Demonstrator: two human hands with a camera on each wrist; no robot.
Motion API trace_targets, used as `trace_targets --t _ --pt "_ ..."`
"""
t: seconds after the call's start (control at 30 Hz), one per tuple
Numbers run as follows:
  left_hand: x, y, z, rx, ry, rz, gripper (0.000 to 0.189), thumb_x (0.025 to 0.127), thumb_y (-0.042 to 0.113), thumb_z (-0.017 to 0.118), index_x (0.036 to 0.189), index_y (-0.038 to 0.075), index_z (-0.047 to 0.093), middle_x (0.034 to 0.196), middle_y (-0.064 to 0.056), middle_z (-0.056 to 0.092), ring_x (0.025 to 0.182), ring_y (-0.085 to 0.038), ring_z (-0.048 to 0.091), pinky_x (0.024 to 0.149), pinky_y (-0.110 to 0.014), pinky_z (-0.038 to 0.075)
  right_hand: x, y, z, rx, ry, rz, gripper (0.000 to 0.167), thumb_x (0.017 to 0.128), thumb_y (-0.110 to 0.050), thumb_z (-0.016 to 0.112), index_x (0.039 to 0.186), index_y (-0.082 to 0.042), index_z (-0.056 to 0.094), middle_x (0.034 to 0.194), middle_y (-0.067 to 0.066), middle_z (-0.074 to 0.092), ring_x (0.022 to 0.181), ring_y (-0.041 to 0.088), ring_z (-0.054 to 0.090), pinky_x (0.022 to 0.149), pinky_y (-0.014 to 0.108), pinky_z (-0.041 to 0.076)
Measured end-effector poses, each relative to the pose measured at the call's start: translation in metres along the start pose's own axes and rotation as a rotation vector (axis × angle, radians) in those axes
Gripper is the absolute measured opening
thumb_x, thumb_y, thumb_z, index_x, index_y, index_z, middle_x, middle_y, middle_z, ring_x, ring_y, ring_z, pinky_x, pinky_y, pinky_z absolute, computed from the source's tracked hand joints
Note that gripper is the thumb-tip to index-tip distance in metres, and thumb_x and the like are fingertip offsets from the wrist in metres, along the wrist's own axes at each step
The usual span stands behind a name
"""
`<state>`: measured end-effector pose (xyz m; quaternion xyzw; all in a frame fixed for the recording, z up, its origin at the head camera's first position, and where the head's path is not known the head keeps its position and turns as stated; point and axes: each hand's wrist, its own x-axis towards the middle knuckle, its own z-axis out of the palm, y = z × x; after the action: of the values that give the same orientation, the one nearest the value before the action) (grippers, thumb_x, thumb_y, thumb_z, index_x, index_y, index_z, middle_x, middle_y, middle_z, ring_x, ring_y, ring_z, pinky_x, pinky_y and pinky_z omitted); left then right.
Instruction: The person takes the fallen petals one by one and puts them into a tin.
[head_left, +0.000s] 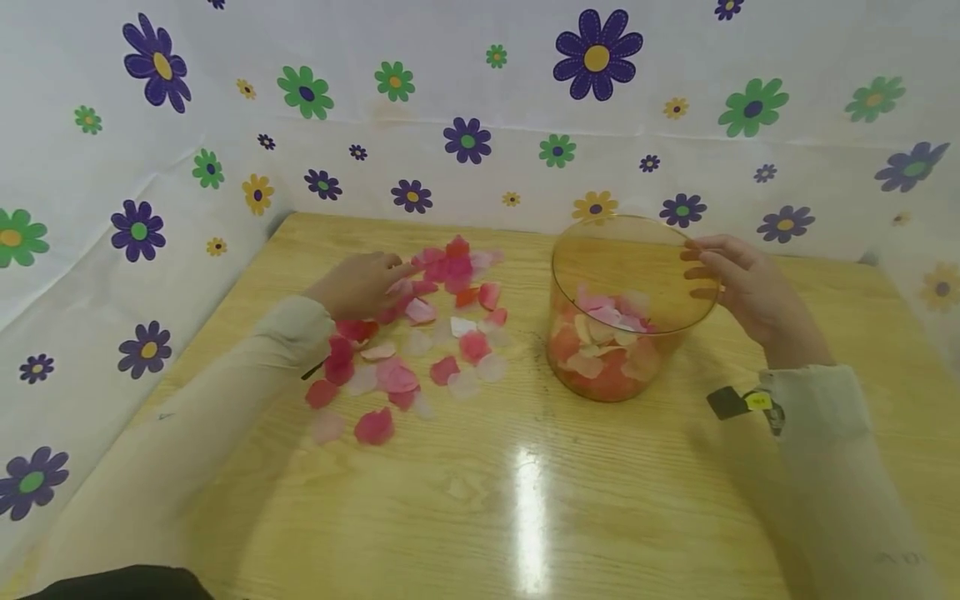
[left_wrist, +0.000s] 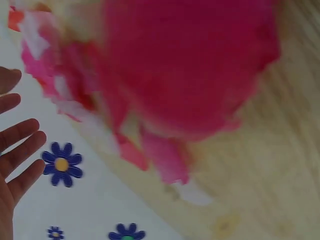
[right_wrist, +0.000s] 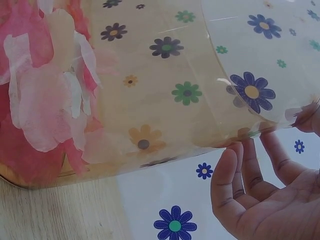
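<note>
Left hand [head_left: 358, 285]: fingers spread, at loose petals [head_left: 395, 375]. Right hand [head_left: 757, 296] grips transparent container [head_left: 637, 271] at its rim, presumably steadying it beside them.

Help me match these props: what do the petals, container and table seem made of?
Petals: probably thin fabric, perhaps paper, with a matte finish; they look flimsy and creased.
Container: glossy amber plastic or glass, I can't tell which; the flowered backdrop shows through.
Table: wood or wood-look laminate, fairly glossy; grain lines and a bright reflection show.
</note>
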<state>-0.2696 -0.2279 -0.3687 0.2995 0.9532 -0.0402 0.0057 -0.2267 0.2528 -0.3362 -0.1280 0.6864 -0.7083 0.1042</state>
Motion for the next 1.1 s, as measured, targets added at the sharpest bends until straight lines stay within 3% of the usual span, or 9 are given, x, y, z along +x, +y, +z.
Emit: trace_targets --t 0.2,0.33,0.57,0.73,0.9,1.1 --pt "0.006 -0.013 0.021 -0.102 -0.152 -0.098 0.067 0.085 0.036 0.064 0.143 0.015 0.038 0.135 -0.020 0.047 0.120 -0.037 0.050 0.099 -0.053 0.044 -0.001 -0.001 -0.001 -0.025 0.009 0.003 0.016 0.098 -0.019 0.047 0.107 -0.022 0.061 0.107 -0.012 0.060 0.095 0.006 0.055 0.076 0.017 0.050" --pt "0.010 -0.015 0.029 -0.170 -0.188 -0.118 0.067 0.084 0.036 0.065 0.142 0.016 0.038 0.139 -0.020 0.042 0.122 -0.038 0.047 0.099 -0.055 0.043 -0.001 -0.001 -0.002 -0.041 0.017 0.005 0.016 0.098 -0.020 0.047 0.107 -0.021 0.060 0.107 -0.012 0.059 0.095 0.006 0.055 0.076 0.017 0.050" --pt "0.013 -0.020 0.042 -0.203 -0.061 -0.058 0.034 0.085 0.012 0.059 0.118 0.008 0.054 0.112 -0.018 0.059 0.098 -0.032 0.058 0.092 -0.048 0.048 0.000 -0.001 -0.003 -0.017 0.010 0.004 0.015 0.098 -0.019 0.048 0.106 -0.021 0.061 0.107 -0.011 0.060 0.094 0.006 0.055 0.076 0.017 0.050" --pt "0.013 -0.018 0.044 -0.227 0.011 -0.052 0.025 0.087 0.008 0.062 0.112 0.007 0.063 0.098 -0.011 0.064 0.090 -0.028 0.059 0.089 -0.044 0.049 0.001 0.000 -0.004 -0.026 0.010 0.007 0.016 0.098 -0.020 0.047 0.107 -0.021 0.060 0.108 -0.011 0.059 0.095 0.006 0.055 0.076 0.017 0.050" --pt "0.010 -0.015 0.039 -0.234 0.043 -0.089 0.021 0.087 0.010 0.064 0.108 0.005 0.068 0.094 -0.011 0.068 0.090 -0.028 0.062 0.090 -0.044 0.050 0.001 0.000 -0.004 -0.044 0.013 0.010 0.016 0.098 -0.020 0.047 0.108 -0.021 0.060 0.108 -0.011 0.059 0.095 0.007 0.054 0.076 0.017 0.050" --pt "0.009 -0.011 0.031 -0.316 0.054 -0.187 0.024 0.085 0.014 0.068 0.108 0.004 0.068 0.102 -0.013 0.069 0.099 -0.031 0.063 0.094 -0.046 0.049 0.001 0.001 -0.005 -0.056 0.015 0.014 0.016 0.099 -0.020 0.046 0.109 -0.021 0.059 0.109 -0.012 0.059 0.096 0.006 0.054 0.076 0.017 0.049"
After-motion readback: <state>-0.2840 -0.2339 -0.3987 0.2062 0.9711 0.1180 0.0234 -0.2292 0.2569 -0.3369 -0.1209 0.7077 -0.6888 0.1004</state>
